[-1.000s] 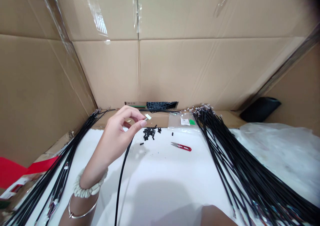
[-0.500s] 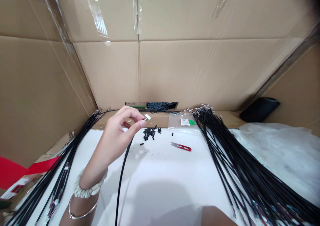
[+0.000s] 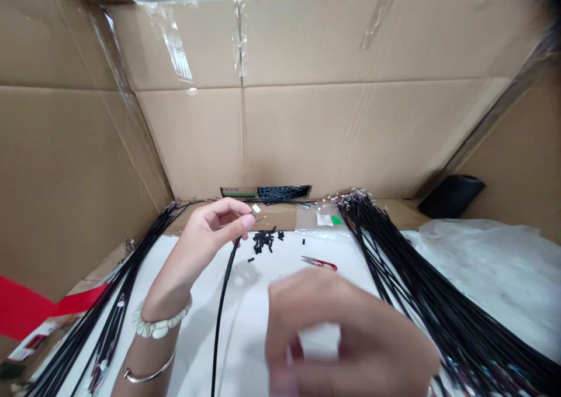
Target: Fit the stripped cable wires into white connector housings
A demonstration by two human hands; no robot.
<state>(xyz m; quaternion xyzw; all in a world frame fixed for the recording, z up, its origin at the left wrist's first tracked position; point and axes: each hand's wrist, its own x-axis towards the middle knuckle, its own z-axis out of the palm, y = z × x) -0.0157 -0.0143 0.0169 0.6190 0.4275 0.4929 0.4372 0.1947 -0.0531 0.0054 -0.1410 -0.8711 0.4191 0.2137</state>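
My left hand pinches the end of a black cable between thumb and forefinger. A small white connector sticks out past its fingertips, with thin wire ends beside it. From under the palm the cable hangs down toward the front edge. Large and smeared by motion, my right hand is in the lower middle with its fingers bent; whether it holds anything cannot be made out. Beyond the two hands lie a pile of short black tube pieces and red-handled thread snips on the white tabletop.
Bundles of black cables lie left and right. A clear plastic bag with a label is at the back. Cardboard walls enclose the table. A black roll and plastic sheeting are at right.
My right hand has come up into the lower middle from the bottom edge. My left hand still pinches the cable end, with the connector now turned differently. The view has tilted up slightly.
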